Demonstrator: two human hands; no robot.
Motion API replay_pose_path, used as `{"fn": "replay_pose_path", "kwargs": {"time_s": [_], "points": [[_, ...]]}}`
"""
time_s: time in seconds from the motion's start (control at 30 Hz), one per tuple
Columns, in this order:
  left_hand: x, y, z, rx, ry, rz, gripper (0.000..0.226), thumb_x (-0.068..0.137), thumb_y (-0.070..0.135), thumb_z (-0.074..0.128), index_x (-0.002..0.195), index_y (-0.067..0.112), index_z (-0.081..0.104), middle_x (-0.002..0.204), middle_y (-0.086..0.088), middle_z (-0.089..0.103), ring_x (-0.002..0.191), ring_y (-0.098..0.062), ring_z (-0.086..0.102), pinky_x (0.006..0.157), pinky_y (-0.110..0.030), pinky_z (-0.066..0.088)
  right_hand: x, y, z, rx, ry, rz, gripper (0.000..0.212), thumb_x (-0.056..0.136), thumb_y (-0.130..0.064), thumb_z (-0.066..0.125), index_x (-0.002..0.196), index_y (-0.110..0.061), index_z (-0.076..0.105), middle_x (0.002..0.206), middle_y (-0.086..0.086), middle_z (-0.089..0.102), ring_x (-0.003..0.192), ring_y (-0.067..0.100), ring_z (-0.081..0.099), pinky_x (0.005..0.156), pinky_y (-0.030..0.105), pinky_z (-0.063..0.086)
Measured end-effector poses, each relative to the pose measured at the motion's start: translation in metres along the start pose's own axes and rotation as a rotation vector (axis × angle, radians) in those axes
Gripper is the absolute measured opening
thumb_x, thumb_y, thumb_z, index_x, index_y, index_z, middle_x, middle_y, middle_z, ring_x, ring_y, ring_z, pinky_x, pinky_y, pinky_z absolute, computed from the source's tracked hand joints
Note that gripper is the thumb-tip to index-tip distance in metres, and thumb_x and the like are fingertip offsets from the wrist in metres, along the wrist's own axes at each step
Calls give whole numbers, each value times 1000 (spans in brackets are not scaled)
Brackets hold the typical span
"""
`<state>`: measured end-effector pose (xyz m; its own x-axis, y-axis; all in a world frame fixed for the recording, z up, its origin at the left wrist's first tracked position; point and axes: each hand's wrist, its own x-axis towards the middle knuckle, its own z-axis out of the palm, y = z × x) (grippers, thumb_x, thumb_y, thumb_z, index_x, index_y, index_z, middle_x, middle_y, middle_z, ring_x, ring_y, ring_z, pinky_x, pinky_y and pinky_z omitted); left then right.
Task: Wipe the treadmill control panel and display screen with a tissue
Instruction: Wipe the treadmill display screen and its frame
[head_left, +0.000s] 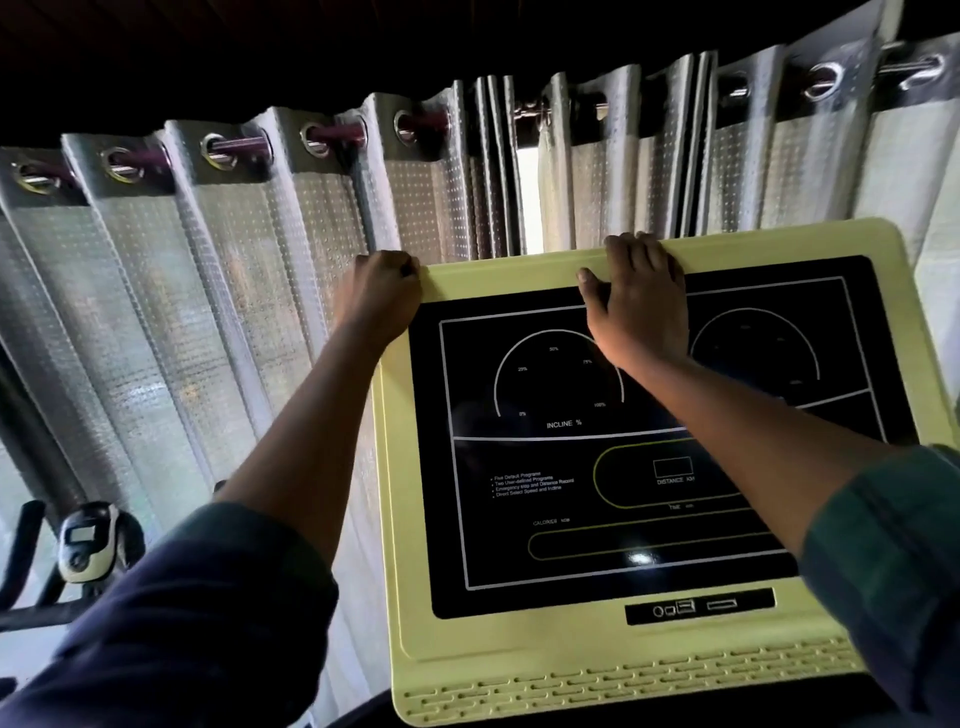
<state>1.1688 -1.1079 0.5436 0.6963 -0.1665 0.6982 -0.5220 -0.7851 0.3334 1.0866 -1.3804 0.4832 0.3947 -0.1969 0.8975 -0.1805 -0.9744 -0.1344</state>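
Note:
The treadmill control panel (498, 670) is a pale yellow-green frame around a black display screen (550, 540) with white dial markings and "INCLINE %" text. My left hand (379, 291) curls around the panel's top left corner, fingers closed over the edge. My right hand (636, 301) rests on the top edge near the middle, palm down over the screen's upper part, fingers hooked over the rim and thumb spread out. No tissue is visible in either hand; anything under my right palm is hidden.
Grey eyelet curtains (218, 291) on a rod hang right behind the panel, with a bright gap (530, 197) in the middle. An exercise bike console and handlebar (85, 545) stand at the lower left.

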Motion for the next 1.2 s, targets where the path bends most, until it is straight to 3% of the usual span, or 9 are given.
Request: {"fn": "replay_pose_path", "kwargs": {"time_s": [0.23,0.37,0.47,0.6,0.7,0.8,0.9,1.03,1.2], "points": [[-1,39,12,107,-30,185,28,97,25,47,107,21,73,106,-14,71,82,-34,64,60,-28,40,-1,45,-3,97,-85,-148,58,103,-43,37,154,-18,31,162,4,31,150,23,26,121,45,24],[4,13,9,159,31,85,26,95,24,47,106,22,70,106,-18,69,89,-40,65,64,-35,46,-4,111,-11,-1,114,354,62,100,-40,36,148,-1,37,157,22,34,146,36,31,120,50,23],[3,26,14,228,34,20,22,97,30,40,101,21,60,101,-20,66,83,-39,62,66,-39,50,-1,165,-26,-34,106,627,68,99,-41,32,148,6,33,154,29,33,142,43,33,114,57,28],[9,76,34,223,-103,63,23,103,33,34,108,16,48,104,-29,62,89,-45,61,67,-41,44,6,199,-37,-142,112,518,63,98,-40,34,136,10,39,137,30,44,124,44,43,98,55,39],[13,109,47,208,-223,130,27,104,38,31,113,18,48,107,-25,64,88,-39,62,69,-41,47,3,215,-35,-83,104,591,66,99,-44,33,147,2,32,139,29,44,122,44,45,98,54,37],[19,104,44,248,-292,123,39,103,46,26,115,28,58,125,-22,62,107,-39,61,86,-44,51,4,225,-32,-12,77,663,67,101,-45,32,149,1,30,133,31,48,116,46,50,97,53,38],[22,87,37,293,-255,-4,61,100,60,18,127,28,62,129,-25,60,114,-43,59,98,-50,48,3,240,-35,55,73,739,65,101,-50,28,130,5,45,123,30,58,110,48,57,91,51,45],[18,119,48,367,-223,-48,60,104,55,19,129,21,63,135,-27,56,121,-43,54,98,-47,45,-6,261,-42,103,-26,661,56,104,-50,27,114,1,48,106,33,65,96,51,62,70,45,39],[15,211,98,350,-263,80,66,103,56,17,130,17,63,136,-25,56,122,-41,54,96,-44,45,-20,284,-54,280,-150,660,58,107,-48,22,118,-3,57,115,33,62,104,51,59,79,48,43]]}}
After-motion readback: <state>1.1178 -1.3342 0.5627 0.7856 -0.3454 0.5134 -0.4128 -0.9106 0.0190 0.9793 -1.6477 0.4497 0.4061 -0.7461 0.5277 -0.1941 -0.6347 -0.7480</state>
